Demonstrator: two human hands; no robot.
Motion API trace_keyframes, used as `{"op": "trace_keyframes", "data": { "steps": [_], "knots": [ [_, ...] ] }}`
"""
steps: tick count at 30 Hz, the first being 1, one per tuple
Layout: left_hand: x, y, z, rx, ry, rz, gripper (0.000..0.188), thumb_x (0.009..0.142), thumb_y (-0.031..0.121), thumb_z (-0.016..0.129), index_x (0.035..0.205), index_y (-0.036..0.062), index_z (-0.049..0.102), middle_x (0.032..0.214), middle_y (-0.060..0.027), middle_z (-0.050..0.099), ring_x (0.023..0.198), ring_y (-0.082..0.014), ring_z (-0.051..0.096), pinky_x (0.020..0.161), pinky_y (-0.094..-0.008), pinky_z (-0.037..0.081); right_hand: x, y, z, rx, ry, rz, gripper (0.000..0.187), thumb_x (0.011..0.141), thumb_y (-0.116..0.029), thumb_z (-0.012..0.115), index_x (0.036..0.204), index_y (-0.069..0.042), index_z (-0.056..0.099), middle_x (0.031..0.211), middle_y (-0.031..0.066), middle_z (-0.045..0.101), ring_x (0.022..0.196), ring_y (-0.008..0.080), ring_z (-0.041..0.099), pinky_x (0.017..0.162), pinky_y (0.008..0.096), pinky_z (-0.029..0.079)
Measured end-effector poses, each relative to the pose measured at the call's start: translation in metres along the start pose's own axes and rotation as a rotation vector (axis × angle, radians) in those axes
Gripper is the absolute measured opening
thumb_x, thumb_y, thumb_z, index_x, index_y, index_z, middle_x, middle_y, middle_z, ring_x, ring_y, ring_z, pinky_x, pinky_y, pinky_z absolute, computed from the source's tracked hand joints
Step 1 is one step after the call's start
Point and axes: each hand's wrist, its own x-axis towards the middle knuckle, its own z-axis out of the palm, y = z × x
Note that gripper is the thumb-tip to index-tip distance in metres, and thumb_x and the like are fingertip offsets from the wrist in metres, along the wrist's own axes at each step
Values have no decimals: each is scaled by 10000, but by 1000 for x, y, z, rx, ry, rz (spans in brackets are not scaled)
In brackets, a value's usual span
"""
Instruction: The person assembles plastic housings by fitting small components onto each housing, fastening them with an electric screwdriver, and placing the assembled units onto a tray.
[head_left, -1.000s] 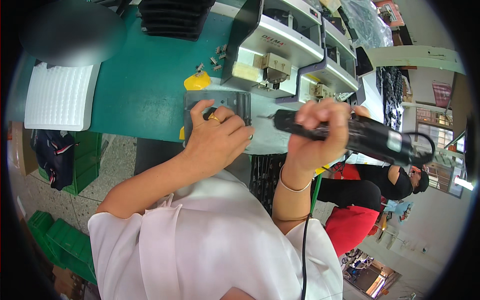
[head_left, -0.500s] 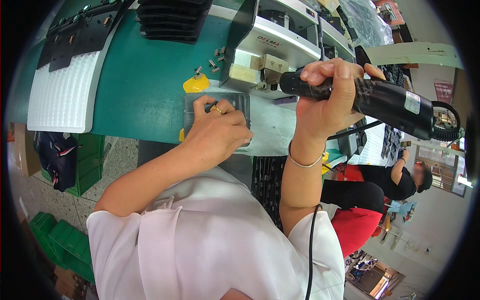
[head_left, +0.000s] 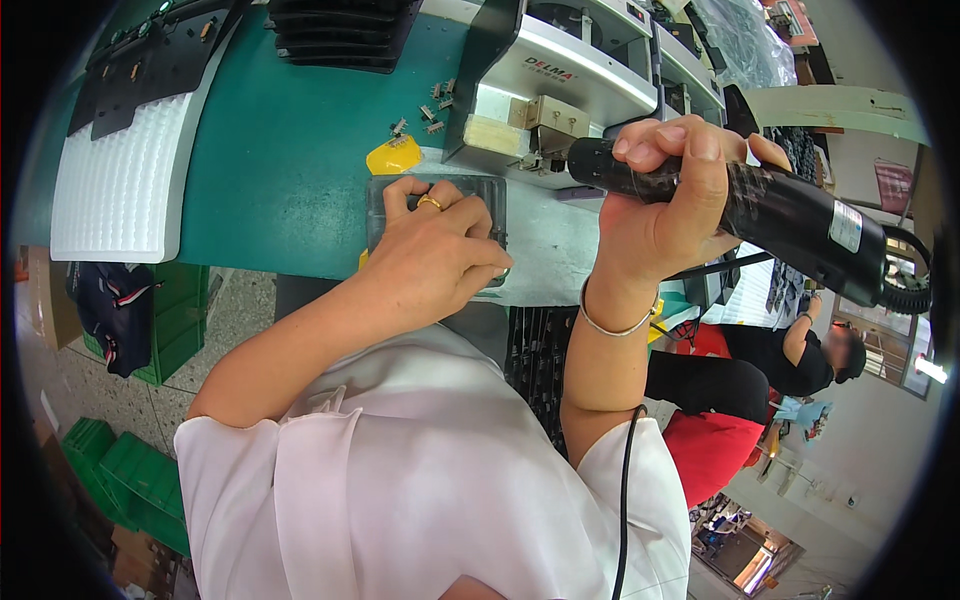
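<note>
My right hand [head_left: 680,195] is wrapped round a black electric screwdriver [head_left: 795,225], with a cord at its back end. The tool is held above the bench, tilted, its front end pointing left towards a silver machine. On the bench lies a dark grey fixture block [head_left: 492,192]. My left hand [head_left: 430,240], a gold ring on one finger, rests over it with the fingers bent and pressed down. What those fingertips pinch is hidden. A yellow piece [head_left: 395,156] lies just beyond the block, beside several small metal parts [head_left: 436,106].
The silver and black machine [head_left: 575,70] stands behind my right hand. White dimpled trays [head_left: 120,200] with black sheets lie at the left on the green bench [head_left: 270,180]. Black trays [head_left: 340,35] are stacked at the back. A co-worker [head_left: 790,350] sits at the right.
The whole view has shifted slightly. My right hand and the electric screwdriver appear a little farther right. My left hand stays on the fixture block with little change.
</note>
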Motion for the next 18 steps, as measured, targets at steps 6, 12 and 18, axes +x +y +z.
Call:
{"op": "trace_keyframes", "data": {
  "steps": [6, 12, 18],
  "knots": [
    [4, -1, -1, -61, 4, 0, 103, 792, 128, 661, 814, 180, 747, 847, -4, 574, 916, -205, 516, 936, -448, 262, 7, 5, 0, 34, -42, 28, 430, 837, 15, 639, 1169, 10, 366, 666, 102, 607, 481, 146, 562, 494, 272, 494],
    [11, -2, -7, -44, -131, -26, 144, 794, 95, 655, 862, 171, 756, 848, -10, 581, 908, -192, 507, 920, -411, 253, 25, 13, -7, 21, -346, 154, 365, 858, 12, 592, 1162, -6, 391, 721, 160, 588, 499, 199, 537, 495, 371, 498],
    [13, -1, -8, -73, -157, -37, 127, 785, 123, 702, 891, 163, 760, 841, -5, 567, 892, -180, 489, 911, -388, 234, -1, -13, -20, 187, -132, 206, 402, 858, 24, 609, 1193, -15, 390, 678, 111, 595, 466, 167, 541, 449, 297, 483]
  ]
}}
